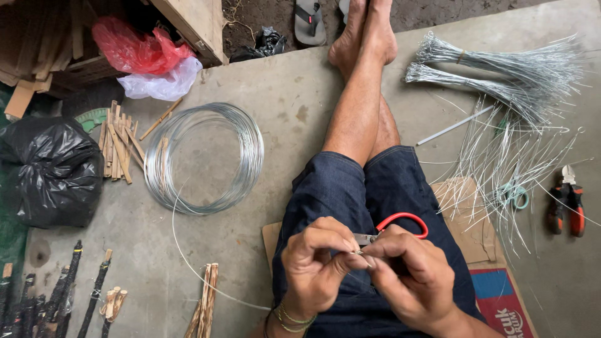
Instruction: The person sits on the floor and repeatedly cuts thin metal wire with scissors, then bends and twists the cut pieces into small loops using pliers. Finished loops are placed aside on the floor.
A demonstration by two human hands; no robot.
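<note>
Here — left hand [313, 266] grip pinching wire [188, 260] | right hand [410, 275] grip clamped round red-handled pliers [391, 228] — touching.

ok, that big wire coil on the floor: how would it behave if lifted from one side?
The wire coil would probably sag and flex, since its many thin loops look unbound. Its loose tail would likely drag behind. Lying flat, it seems unlikely to roll.

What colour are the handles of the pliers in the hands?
Red handles, clearest in the head view.

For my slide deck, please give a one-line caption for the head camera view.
Seated person's left hand and right hand work wire with red-handled pliers beside a wire coil.
</note>
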